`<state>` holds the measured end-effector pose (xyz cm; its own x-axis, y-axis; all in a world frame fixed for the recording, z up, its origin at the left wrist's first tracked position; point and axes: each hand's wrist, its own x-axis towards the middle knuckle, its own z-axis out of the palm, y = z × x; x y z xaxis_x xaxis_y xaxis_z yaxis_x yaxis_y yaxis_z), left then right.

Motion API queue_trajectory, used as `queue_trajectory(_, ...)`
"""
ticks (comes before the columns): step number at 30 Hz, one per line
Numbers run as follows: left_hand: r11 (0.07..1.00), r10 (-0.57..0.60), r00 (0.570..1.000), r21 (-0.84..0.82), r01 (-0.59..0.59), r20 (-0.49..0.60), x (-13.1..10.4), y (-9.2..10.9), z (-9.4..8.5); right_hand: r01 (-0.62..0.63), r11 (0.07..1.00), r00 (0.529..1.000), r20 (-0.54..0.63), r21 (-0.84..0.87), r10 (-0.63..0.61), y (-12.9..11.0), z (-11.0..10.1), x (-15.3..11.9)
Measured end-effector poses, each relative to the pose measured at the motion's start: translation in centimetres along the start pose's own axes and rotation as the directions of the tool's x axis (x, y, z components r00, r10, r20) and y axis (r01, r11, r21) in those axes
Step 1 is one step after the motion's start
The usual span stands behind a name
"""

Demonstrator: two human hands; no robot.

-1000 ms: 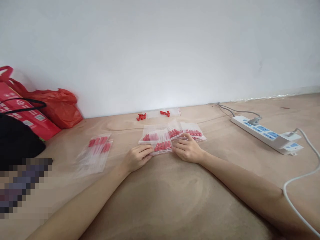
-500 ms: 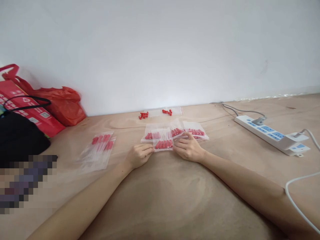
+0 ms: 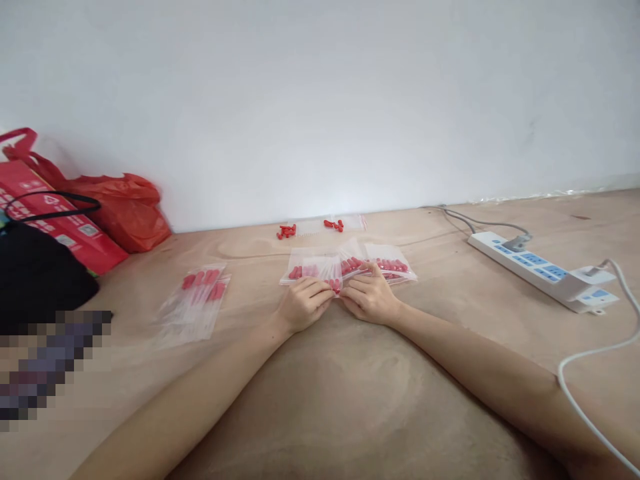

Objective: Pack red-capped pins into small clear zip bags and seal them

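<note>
Both hands pinch the near edge of a clear plastic bag (image 3: 323, 268) that holds red pieces. My left hand (image 3: 306, 303) is closed on it and covers most of those pieces. Close beside it, my right hand (image 3: 369, 298) is closed on the bag's right end. Under and behind this bag lie more clear bags with red pieces, one at the left (image 3: 295, 272) and one at the right (image 3: 393, 265). Further left is a pile of clear bags (image 3: 200, 300) with red pieces in them.
Near the wall, loose red pieces (image 3: 287, 232) lie beside a flat clear bag (image 3: 310, 227). A white power strip (image 3: 530, 263) with cables is at the right. Red bags (image 3: 133, 210) and a black item (image 3: 45, 280) stand at the left.
My left hand has slid right along the bag's near edge, close to my right hand, and now hides more of the red pieces. My right hand has barely moved.
</note>
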<state>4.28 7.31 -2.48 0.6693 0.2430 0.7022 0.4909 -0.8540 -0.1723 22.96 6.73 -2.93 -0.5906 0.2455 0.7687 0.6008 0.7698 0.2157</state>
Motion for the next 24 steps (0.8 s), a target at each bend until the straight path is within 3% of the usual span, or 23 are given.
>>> queue_trajectory(15, 0.995, 0.086, 0.996, 0.054, -0.087, 0.009, 0.2, 0.0, -0.5, 0.076, 0.995, 0.996, 0.058, -0.069, -0.073, 0.1, 0.1, -0.2)
queue_trajectory(24, 0.983, 0.081, 0.994, 0.158, -0.092, 0.073, -1.9, -1.6, -2.6, 0.032, 0.998, 0.998, 0.062, -0.059, -0.028, 0.3, 0.0, -0.5)
